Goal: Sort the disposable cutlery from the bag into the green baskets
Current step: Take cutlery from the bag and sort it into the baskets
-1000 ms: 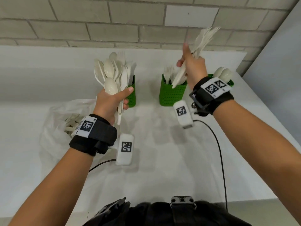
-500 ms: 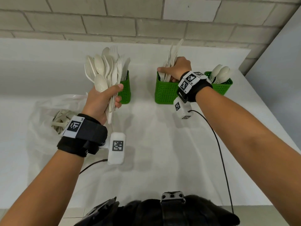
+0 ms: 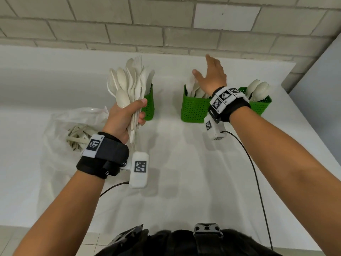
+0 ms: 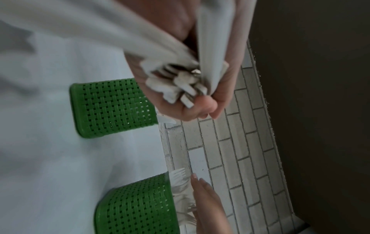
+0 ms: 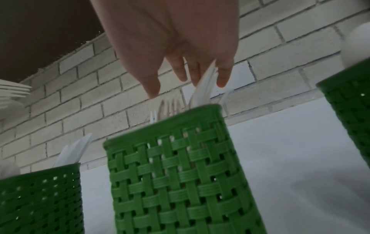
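White table [image 3: 184, 182] against brick wall: right hand [image 3: 212, 78], previously gripping forks [image 5: 170, 106] in the middle green basket [image 3: 193, 108], now spread wide above them. Left hand [image 3: 123, 121] still grips the mixed cutlery bundle [image 3: 129, 84].

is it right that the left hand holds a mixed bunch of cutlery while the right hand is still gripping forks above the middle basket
Not quite. The left hand does hold the mixed bunch of cutlery, but the right hand grips nothing: its fingers are spread open above the middle basket, with the forks already standing inside. The head view and the right wrist view both show this.
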{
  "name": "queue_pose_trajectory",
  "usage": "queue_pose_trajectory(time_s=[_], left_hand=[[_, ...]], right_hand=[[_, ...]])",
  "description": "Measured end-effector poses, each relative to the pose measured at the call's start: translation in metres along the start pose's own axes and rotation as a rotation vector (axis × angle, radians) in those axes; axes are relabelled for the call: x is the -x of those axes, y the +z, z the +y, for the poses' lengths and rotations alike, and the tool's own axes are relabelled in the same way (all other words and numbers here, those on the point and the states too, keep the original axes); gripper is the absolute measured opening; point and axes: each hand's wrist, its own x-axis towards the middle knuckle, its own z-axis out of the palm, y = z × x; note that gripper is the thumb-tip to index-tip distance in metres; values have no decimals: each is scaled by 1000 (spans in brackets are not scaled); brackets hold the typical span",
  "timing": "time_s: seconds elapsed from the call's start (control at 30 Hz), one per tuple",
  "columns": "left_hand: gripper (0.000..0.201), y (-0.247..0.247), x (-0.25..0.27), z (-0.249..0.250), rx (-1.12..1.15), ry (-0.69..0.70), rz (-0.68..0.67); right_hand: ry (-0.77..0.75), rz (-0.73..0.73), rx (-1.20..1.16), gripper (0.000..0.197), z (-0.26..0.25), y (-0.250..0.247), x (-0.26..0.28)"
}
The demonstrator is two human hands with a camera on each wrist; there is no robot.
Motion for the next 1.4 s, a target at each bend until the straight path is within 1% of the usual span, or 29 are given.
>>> queue_pose_trajectory(time_s=[0.07,0.13,0.2,0.3,0.33,0.37,0.4,0.43,0.5,0.53,0.57,0.63,0.7,0.77,0.8,0.87,0.93,1.07,1.13,1.2,1.3,1.33,1.4], left_hand=[[12,2,2,1,12,-9,8],[11,3,5,2,31,-18,6],[8,4,8,3,49,-20,-18],[9,4,10,4,45,-24,-53],[9,4,10,4,36,-24,-58],[9,4,10,4,32,-23,-62],[7,4,11,4,35,-20,-67],[6,3,11,3,43,-14,-71],[8,1,11,5,65,-6,-87],[9,0,12,6,77,-3,-99],[10,-3,12,8,85,5,-111],[10,-9,12,12,78,25,-122],[12,-16,13,14,62,47,-137],[18,-23,15,13,61,58,-164],[22,-26,16,13,63,55,-163],[28,-32,17,13,52,56,-151],[32,-38,17,17,35,68,-169],[19,-48,15,20,60,29,-114],[14,-51,16,19,63,11,-119],[13,-53,18,20,65,-6,-149],[21,-54,22,23,73,-30,-224],[21,-55,22,25,86,-36,-228],[17,-58,22,25,112,-51,-194]], right_hand=[[-10,-48,20,52,4,3,-2],[-35,-33,30,48,6,7,-2],[-84,74,4,46,4,6,2],[-272,274,-16,39,-17,0,17],[-320,299,-81,35,-28,-1,25],[-345,281,-176,33,-41,0,35],[-340,213,-271,33,-54,2,44],[-306,96,-352,35,-66,5,55],[-213,-186,-522,36,-87,13,75],[-161,-294,-636,35,-94,17,84],[-107,-365,-762,35,-99,19,92],[-38,-436,-958,37,-106,21,103],[-60,-461,-972,33,-111,25,109],[-87,-433,-917,23,-117,30,113],[-75,-404,-913,21,-121,32,114],[-25,-347,-961,21,-129,32,115],[22,-305,-1057,18,-136,30,115],[143,-202,-1318,14,-146,28,113],[197,-189,-1386,7,-152,32,111],[198,-211,-1314,14,-160,37,115],[149,-243,-1277,14,-173,44,125],[155,-222,-1257,14,-175,46,125],[178,-158,-1191,13,-178,51,123]])
